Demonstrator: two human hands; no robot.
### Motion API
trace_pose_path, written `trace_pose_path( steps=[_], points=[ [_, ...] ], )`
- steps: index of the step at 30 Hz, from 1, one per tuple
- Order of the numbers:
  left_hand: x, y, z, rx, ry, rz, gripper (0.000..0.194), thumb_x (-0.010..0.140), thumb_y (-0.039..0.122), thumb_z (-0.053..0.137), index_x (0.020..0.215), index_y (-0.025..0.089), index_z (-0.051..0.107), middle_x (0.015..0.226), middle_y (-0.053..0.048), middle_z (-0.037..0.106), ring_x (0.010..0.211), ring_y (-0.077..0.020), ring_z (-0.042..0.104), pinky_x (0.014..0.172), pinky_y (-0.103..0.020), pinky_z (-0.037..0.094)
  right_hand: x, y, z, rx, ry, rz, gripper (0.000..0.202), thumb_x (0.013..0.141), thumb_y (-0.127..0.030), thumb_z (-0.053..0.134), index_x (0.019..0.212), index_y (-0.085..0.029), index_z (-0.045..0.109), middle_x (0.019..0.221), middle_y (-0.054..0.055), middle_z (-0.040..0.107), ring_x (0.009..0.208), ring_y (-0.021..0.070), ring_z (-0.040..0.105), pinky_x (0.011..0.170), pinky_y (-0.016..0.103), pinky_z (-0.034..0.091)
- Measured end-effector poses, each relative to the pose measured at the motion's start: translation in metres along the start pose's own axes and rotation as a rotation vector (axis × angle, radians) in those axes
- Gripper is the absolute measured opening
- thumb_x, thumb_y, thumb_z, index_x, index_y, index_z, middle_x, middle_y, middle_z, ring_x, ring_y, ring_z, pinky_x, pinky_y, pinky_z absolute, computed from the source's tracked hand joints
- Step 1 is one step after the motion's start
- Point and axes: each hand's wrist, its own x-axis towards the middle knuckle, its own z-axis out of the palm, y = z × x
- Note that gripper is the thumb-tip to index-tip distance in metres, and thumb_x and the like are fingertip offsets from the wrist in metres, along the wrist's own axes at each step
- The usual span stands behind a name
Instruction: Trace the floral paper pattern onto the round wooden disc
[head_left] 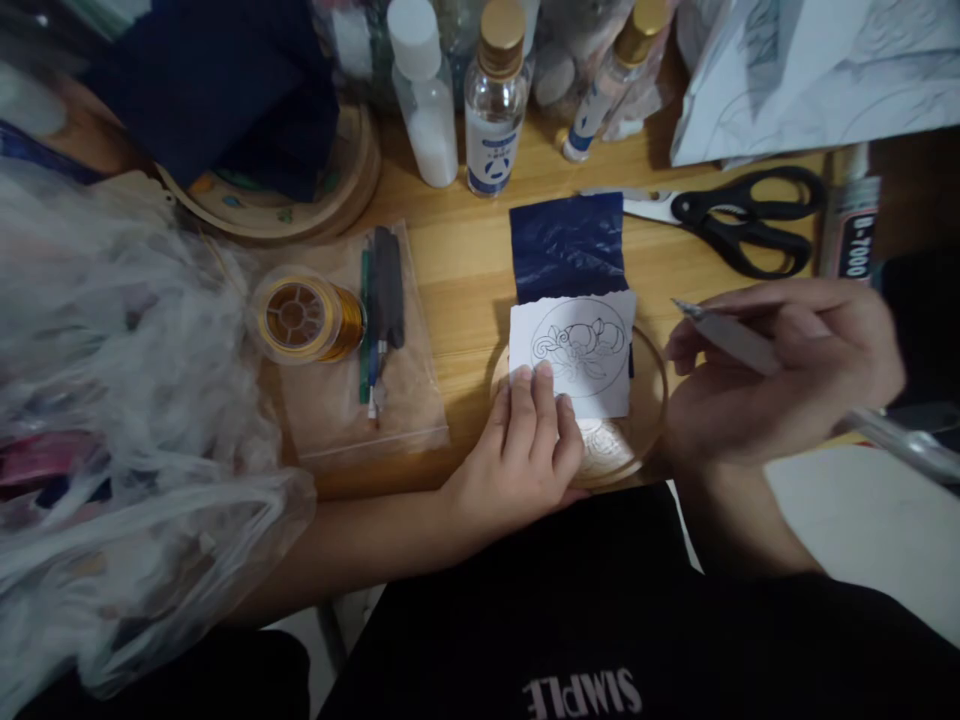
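White paper (574,350) is held over the round frame (662,375) by the left hand (525,440), while a slanted pen-like tool (731,337) is grasped in the right hand (787,380) (apart, on the paper's right).

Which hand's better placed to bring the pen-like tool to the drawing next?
Right, probably: the right hand grips the pen-like tool, tip apart from the paper; the left hand rests on that paper.
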Motion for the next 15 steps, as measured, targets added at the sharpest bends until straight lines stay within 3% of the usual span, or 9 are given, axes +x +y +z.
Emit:
trace_pose_path(
  steps=[3, 7, 15],
  points=[
    [0.001, 0.000, 0.000, -0.003, -0.001, 0.006, 0.076, 0.094, 0.068, 0.039, 0.119, -0.002, 0.057, 0.124, -0.031, 0.064, 0.113, -0.0386, 0.066, 0.095, -0.043, 0.054, -0.007, 0.007, -0.005, -0.002, -0.122, 0.009, 0.020, 0.074, -0.013, 0.049, 0.063, -0.020, 0.064, 0.053, -0.002, 0.057, 0.043, 0.0109, 0.053, 0.038, 0.025, 0.038],
    [0.001, 0.000, 0.000, -0.009, 0.003, -0.004, 0.074, 0.095, 0.067, 0.039, 0.117, -0.001, 0.058, 0.123, -0.031, 0.065, 0.112, -0.0385, 0.067, 0.094, -0.043, 0.054, -0.017, 0.023, -0.011, -0.206, -0.360, 0.026, 0.021, 0.071, -0.007, 0.054, 0.068, -0.023, 0.068, 0.057, -0.006, 0.062, 0.045, 0.0086, 0.054, 0.043, 0.023, 0.043],
    [0.000, 0.001, 0.001, -0.009, 0.008, 0.003, 0.073, 0.096, 0.066, 0.035, 0.116, 0.000, 0.058, 0.122, -0.031, 0.065, 0.112, -0.0392, 0.067, 0.096, -0.045, 0.053, -0.020, 0.026, -0.010, -0.392, -0.485, 0.002, 0.021, 0.072, -0.009, 0.056, 0.065, -0.024, 0.068, 0.055, -0.006, 0.063, 0.048, 0.0109, 0.058, 0.048, 0.025, 0.046]
  ],
)
